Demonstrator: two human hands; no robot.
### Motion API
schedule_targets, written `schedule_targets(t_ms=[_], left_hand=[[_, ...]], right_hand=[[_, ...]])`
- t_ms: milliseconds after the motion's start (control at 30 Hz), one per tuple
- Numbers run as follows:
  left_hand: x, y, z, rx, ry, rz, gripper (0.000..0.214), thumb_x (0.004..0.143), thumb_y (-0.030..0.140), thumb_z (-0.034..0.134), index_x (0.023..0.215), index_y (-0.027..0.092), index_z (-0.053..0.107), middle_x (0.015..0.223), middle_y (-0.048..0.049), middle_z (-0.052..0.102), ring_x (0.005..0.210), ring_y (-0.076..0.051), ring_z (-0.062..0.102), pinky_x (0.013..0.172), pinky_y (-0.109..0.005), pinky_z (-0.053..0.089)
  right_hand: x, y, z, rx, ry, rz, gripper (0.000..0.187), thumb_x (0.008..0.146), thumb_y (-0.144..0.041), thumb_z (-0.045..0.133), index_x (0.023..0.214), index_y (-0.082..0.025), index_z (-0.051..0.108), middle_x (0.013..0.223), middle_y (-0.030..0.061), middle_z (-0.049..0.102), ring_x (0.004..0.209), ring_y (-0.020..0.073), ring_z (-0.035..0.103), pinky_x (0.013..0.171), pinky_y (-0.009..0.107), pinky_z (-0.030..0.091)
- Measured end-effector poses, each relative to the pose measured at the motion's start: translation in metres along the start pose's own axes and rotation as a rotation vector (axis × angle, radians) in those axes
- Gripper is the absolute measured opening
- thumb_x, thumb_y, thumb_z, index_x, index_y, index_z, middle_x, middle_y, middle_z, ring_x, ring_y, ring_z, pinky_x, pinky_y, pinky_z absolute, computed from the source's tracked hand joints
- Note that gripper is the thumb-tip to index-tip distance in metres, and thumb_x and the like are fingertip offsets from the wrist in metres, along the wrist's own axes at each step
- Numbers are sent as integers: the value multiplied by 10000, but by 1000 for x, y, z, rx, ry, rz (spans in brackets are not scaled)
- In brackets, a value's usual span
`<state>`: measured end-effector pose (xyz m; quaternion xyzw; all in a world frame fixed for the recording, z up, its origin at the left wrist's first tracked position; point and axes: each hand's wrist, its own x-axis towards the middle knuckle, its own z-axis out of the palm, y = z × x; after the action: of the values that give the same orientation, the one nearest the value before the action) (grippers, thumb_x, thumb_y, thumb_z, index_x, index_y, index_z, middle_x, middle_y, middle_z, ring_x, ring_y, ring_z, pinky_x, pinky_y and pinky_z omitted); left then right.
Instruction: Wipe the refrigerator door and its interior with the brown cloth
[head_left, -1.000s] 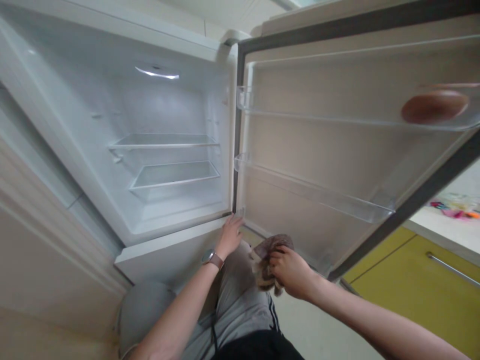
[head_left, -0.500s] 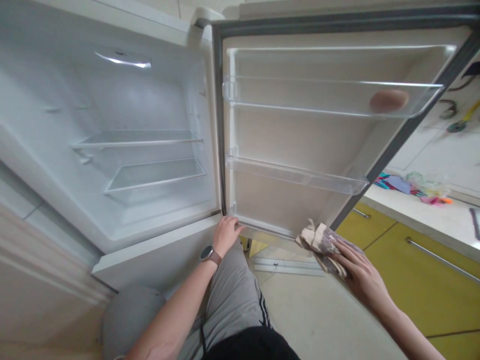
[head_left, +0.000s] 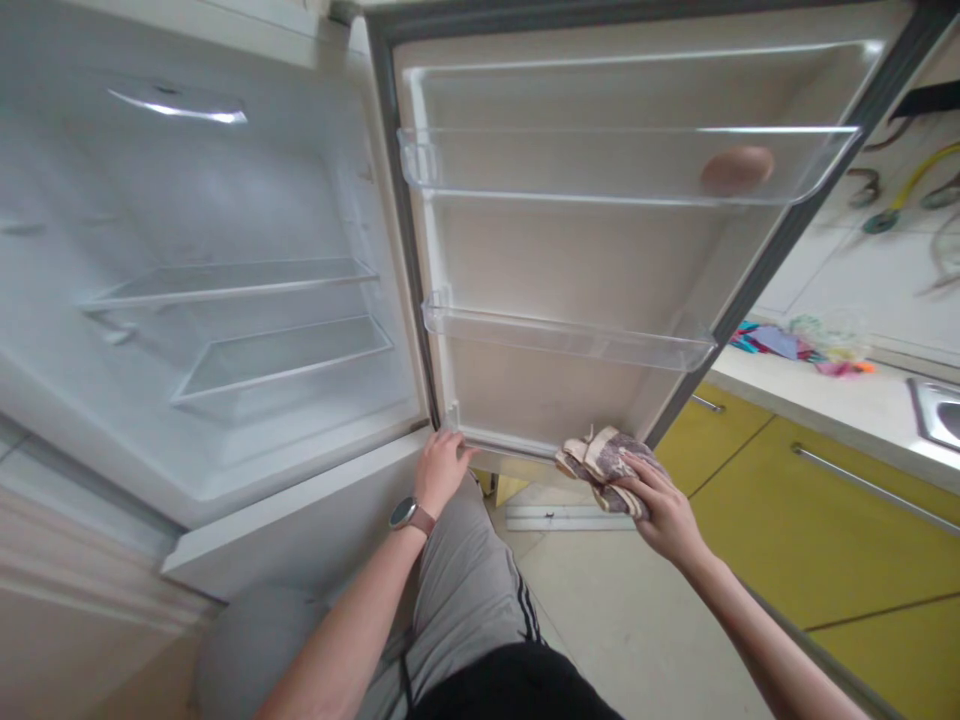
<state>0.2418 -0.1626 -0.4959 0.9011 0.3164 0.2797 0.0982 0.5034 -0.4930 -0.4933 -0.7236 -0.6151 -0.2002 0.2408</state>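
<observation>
An empty white fridge (head_left: 225,330) stands open, its door (head_left: 585,260) swung to the right. My left hand (head_left: 441,470), a watch on its wrist, rests with curled fingers on the bottom corner of the door near the hinge. My right hand (head_left: 664,505) presses a crumpled patterned cloth (head_left: 604,455) against the door's bottom edge at its outer corner. One brown egg (head_left: 736,170) lies in the top door shelf (head_left: 600,165). A second clear door shelf (head_left: 562,340) below is empty.
Inside the fridge are two glass shelves (head_left: 247,280). Yellow cabinets (head_left: 825,530) with metal handles stand at the right under a white counter (head_left: 840,400) with colourful clutter and a sink corner (head_left: 937,410). My grey-trousered knee (head_left: 465,590) is below; the floor is pale tile.
My right hand has carried the cloth from the middle of the door's base out to its outer corner and back a little left. My left hand stayed at the hinge corner. The view shifted right.
</observation>
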Motion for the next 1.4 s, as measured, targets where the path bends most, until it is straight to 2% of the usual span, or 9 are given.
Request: schedule_targets(t_ms=[233,400,500,667,800,900,1100,1233,1400], left_hand=[[-2,0,-4,7,-2,-14,172,967,379,733,895,231,685,994,-70,706,1068,-277,625,892,-359,477],[-3,-1,-4,8,-10,-21,172,970,383,730,907,228,689,1010,-73,709,1089,-277,624,910,-363,483],[-3,-1,-5,5,-20,-26,167,970,372,731,900,226,692,1012,-70,709,1089,-271,626,912,-359,485],[-5,-8,-8,-10,-11,-7,147,978,341,714,891,226,683,1001,-62,707,1063,-266,633,885,-356,489],[-8,-19,-11,-23,-23,16,112,996,285,672,899,229,683,1011,-69,701,1089,-262,629,918,-350,481],[-10,-28,-14,-19,-46,23,96,994,282,671,910,236,681,1037,-69,700,1114,-263,626,919,-346,479],[-12,-40,-21,-10,-75,22,77,979,297,699,932,240,674,1069,-64,705,1128,-257,636,921,-337,483],[-12,-46,-19,-51,-72,47,94,953,299,741,924,238,676,1068,-56,707,1127,-253,639,936,-334,483],[-10,-45,-16,-67,-67,46,86,942,271,754,912,230,686,1065,-55,703,1132,-248,631,960,-337,480]], right_hand=[[31,-25,-11,-26,-110,70,441,795,-144,531,1156,-250,759,1442,78,645,1304,287,620,1086,440,486],[72,-37,-27,-24,-353,260,433,810,-169,511,1146,-283,758,1240,32,743,1047,232,699,846,308,479],[98,-44,-26,-29,-512,416,339,875,-283,525,1114,-281,765,1074,50,778,945,244,708,750,288,428],[134,-55,8,94,-729,506,284,863,-381,614,1000,-196,781,1022,130,774,874,252,693,717,289,399],[157,-72,44,303,-821,452,208,796,-327,664,829,-150,769,812,71,748,745,186,655,667,245,413],[173,-97,70,468,-808,406,248,837,-333,626,868,-135,773,777,38,726,736,167,640,682,231,439],[188,-149,107,683,-672,324,303,889,-329,624,1100,-159,760,972,47,763,919,190,655,808,240,478],[179,-149,98,755,-647,269,316,897,-323,613,1139,-163,737,1071,61,766,989,210,661,838,257,491],[157,-120,45,780,-701,223,353,923,-382,594,1168,-163,724,1125,66,761,995,216,670,867,283,501]])
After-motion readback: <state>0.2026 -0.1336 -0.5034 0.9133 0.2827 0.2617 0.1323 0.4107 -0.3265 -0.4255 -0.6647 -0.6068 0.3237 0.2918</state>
